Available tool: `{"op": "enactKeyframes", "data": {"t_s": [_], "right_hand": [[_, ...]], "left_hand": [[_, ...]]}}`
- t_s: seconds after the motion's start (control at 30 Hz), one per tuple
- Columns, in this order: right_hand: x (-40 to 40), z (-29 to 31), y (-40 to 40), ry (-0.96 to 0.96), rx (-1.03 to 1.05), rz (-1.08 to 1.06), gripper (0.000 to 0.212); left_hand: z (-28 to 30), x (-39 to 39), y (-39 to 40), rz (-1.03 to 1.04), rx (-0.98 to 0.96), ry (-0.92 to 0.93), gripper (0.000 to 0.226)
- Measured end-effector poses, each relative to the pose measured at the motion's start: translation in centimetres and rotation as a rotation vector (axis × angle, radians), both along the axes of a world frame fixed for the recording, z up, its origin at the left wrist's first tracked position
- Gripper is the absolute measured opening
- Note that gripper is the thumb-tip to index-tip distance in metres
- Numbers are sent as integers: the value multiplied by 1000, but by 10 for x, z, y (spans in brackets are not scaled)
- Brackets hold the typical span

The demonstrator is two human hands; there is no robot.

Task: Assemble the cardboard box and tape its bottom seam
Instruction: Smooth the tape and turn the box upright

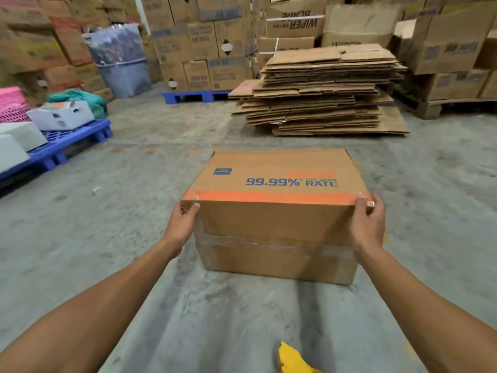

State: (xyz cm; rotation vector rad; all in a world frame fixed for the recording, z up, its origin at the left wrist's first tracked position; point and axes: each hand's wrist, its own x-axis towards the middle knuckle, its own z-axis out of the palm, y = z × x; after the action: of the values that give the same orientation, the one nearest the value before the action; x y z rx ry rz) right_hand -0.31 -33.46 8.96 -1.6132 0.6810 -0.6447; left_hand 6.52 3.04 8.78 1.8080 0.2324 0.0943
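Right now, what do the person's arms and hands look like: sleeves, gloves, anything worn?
Both forearms are bare to the frame edge, no sleeves visible. The left hand and right hand wear no gloves; no watch, ring or wristband shows.

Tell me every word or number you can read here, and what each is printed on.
"99.99%" on the top of the cardboard box held by the left hand and right hand.
"RATE" beside it; the small line above is too blurred to be sure of.
"WIPER", upside down, on a stacked carton at the back.
Blue print on the other stacked cartons: too blurred to read.
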Motion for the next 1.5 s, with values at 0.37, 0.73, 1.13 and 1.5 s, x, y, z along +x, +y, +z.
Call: {"op": "enactKeyframes", "data": {"t_s": [0.37,0.73,1.13,1.5], "right_hand": [[-30,6,-52,217,-105,345,58],[-38,29,-24,107,-60,451,58],[-77,12,-19,74,-244,419,94],[-49,22,-22,86,-148,462,94]], "left_hand": [[5,-3,29,-6,217,86,62],[17,-21,40,-316,4,55,38],[-13,-37,71,-425,12,-102,69],[18,16,49,-420,156,-124,82]]}}
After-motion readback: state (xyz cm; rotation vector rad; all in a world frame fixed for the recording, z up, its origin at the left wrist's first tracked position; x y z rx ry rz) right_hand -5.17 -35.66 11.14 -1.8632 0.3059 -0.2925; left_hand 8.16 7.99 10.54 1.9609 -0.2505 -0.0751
